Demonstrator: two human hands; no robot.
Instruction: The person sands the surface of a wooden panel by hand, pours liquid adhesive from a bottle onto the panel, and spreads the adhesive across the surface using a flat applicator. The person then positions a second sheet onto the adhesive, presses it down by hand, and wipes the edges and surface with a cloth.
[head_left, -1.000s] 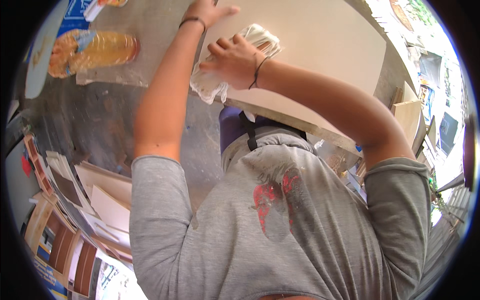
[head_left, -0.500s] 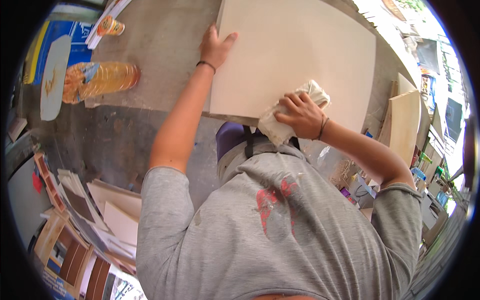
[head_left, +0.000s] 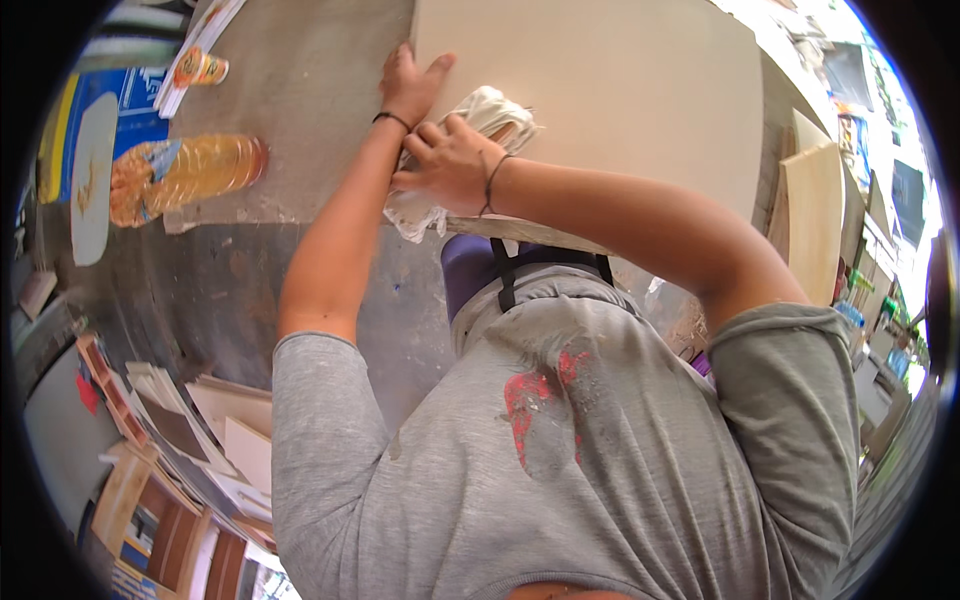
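- My right hand [head_left: 450, 160] is closed around a crumpled white cloth [head_left: 480, 125], fingers curled over the bunched fabric, and pressed down on the near left part of a pale board [head_left: 620, 90].
- The cloth sits right at the board's left edge, and a loose tail of it hangs over the front edge, below my knuckles.
- My left hand [head_left: 410, 85] lies flat against the board's left edge, fingers straight and together, thumb stretched out onto the top face; it holds nothing (it only rests on the board).
- The two hands are just beside each other, the left a little farther from me, my right fingers touching the left wrist near its dark band.
- The board is a large, smooth cream panel lying flat on a grey worktop [head_left: 300, 120], with its front edge close to my chest.
- A plastic bottle of yellow-orange liquid [head_left: 185, 175] lies on its side on the worktop, well to the left of my hands.
- Beyond the bottle, near the far left corner, lies a small packet with orange print [head_left: 200, 68].
- More pale boards [head_left: 815, 225] stand on edge to the right of the panel.
- A stack of flat sheets [head_left: 200, 420] sits lower left, near my left sleeve.
- I wear a grey shirt [head_left: 560, 450] with a red smear on the chest.
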